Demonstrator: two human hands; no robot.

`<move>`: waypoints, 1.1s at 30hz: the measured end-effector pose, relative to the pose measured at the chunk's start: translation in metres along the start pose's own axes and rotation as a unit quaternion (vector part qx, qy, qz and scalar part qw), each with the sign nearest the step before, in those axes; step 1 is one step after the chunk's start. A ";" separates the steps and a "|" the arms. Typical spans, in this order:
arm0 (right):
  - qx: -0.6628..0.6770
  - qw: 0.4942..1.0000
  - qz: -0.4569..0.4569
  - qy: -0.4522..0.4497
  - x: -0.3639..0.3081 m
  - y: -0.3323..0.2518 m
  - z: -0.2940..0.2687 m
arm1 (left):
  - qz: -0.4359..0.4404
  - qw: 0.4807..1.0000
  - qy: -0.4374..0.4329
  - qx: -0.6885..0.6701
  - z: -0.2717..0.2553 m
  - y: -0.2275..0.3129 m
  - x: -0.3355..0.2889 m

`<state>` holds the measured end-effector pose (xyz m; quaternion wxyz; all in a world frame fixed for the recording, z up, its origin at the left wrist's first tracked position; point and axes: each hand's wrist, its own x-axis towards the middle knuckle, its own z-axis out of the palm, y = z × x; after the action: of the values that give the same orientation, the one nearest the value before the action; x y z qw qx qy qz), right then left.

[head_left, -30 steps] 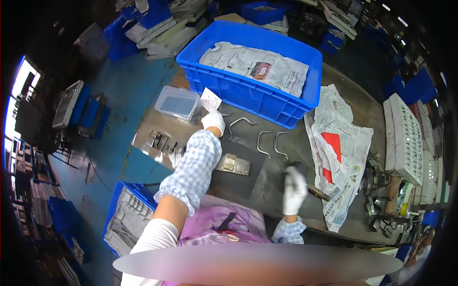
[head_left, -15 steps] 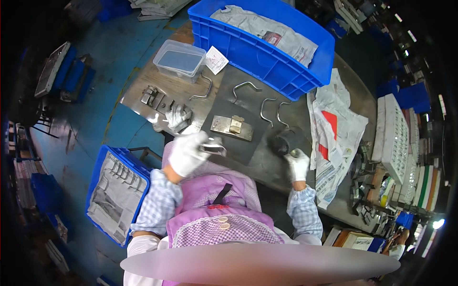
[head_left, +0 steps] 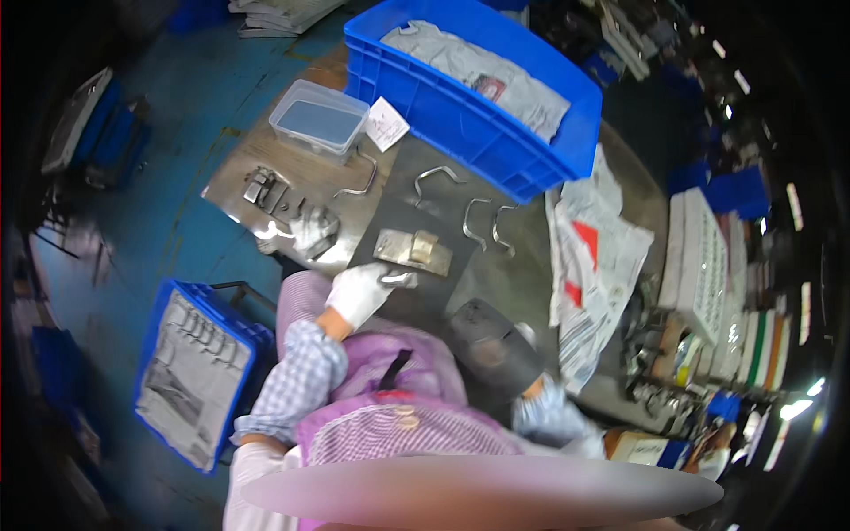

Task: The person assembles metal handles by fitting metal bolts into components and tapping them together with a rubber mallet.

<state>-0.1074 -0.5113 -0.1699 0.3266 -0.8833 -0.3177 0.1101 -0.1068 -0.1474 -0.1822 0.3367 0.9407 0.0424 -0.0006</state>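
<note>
A small, shiny metal piece sits in the left hand; nearer and right, a dark, round-cornered pad slants, mostly hiding the right hand.

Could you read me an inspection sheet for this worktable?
Surface: grey table, partly covered by a dark mat.
Work pieces: four bent rods; metal plate with a block on it.
Clutter: newspaper, clear box, paper slip, crumpled grey bundle.
Hands: left hand holds a shiny metal piece; right hand mostly hidden by a dark pad.
Cables: nothing seen.
Surroundings: large blue crate on the table, smaller blue crate at left, stacked panels at right.
</note>
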 end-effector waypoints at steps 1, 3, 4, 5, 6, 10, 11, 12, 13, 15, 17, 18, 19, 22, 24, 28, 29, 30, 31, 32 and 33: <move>-0.106 0.985 -0.052 0.126 0.045 -0.076 -0.069 | -0.004 1.000 0.022 -0.008 0.005 0.000 0.000; -0.224 0.947 0.116 0.200 -0.006 -0.030 -0.061 | -0.002 1.000 -0.011 -0.011 0.002 0.012 0.008; -0.303 0.900 0.273 0.152 -0.020 -0.028 -0.062 | 0.001 0.998 -0.033 -0.056 -0.008 0.021 0.003; -0.318 0.894 0.246 0.198 -0.030 -0.005 -0.063 | -0.023 0.997 -0.041 -0.057 -0.009 0.027 -0.016; -0.342 0.872 0.314 0.156 -0.024 0.007 -0.059 | -0.037 0.997 -0.032 -0.051 -0.006 0.023 -0.001; -0.171 0.938 0.097 0.286 0.052 -0.054 -0.033 | 0.048 0.989 -0.108 0.094 0.000 0.034 -0.018; -0.072 0.969 0.051 0.232 0.072 -0.087 -0.018 | 0.068 0.987 -0.108 0.102 0.004 0.039 -0.023; 0.028 0.984 -0.001 0.178 0.092 -0.105 -0.005 | 0.088 0.984 -0.104 0.112 0.008 0.041 -0.021; 0.030 0.992 -0.002 0.119 0.097 -0.092 0.016 | 0.089 0.983 -0.128 0.099 -0.001 0.053 -0.015; 0.120 0.987 0.021 0.106 0.111 -0.074 0.035 | 0.088 0.996 -0.026 -0.009 -0.012 0.047 -0.008; 0.115 0.974 0.057 0.186 0.130 -0.071 0.033 | 0.055 0.983 0.112 -0.132 -0.018 0.026 0.001; 0.136 0.965 0.101 0.199 0.136 -0.072 0.033 | 0.004 0.985 0.136 -0.109 -0.019 0.011 0.003; 0.139 0.961 0.150 0.188 0.145 -0.066 0.036 | 0.017 0.986 0.157 -0.061 -0.015 0.001 0.009; 0.143 0.960 0.089 0.224 0.159 -0.052 0.048 | 0.076 0.989 0.127 0.003 -0.003 -0.005 0.023; 0.116 0.968 0.073 0.211 0.161 -0.050 0.044 | 0.111 0.991 0.075 0.027 0.011 -0.005 0.029; 0.282 0.917 0.118 0.255 0.140 -0.016 0.061 | 0.049 0.996 0.079 0.005 0.033 0.003 0.021; 0.219 0.929 0.123 0.272 0.138 -0.019 0.063 | 0.057 0.994 0.096 -0.005 0.033 0.000 0.018; 0.224 0.925 0.164 0.259 0.133 -0.030 0.061 | 0.066 0.992 0.106 0.012 0.034 -0.004 0.019; 0.119 0.947 0.118 0.274 0.133 -0.028 0.068 | 0.066 0.991 0.113 0.006 0.037 -0.005 0.021; 0.014 0.956 0.069 0.284 0.134 -0.022 0.077 | 0.066 0.990 0.121 0.002 0.039 -0.005 0.023; 0.000 0.954 0.062 0.292 0.133 -0.016 0.085 | 0.069 0.991 0.116 0.001 0.040 -0.007 0.025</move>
<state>-0.0463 -0.3745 -0.2221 0.3975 -0.8948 -0.1535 -0.1329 -0.0813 -0.1655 -0.2188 0.3275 0.9356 0.0163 0.1312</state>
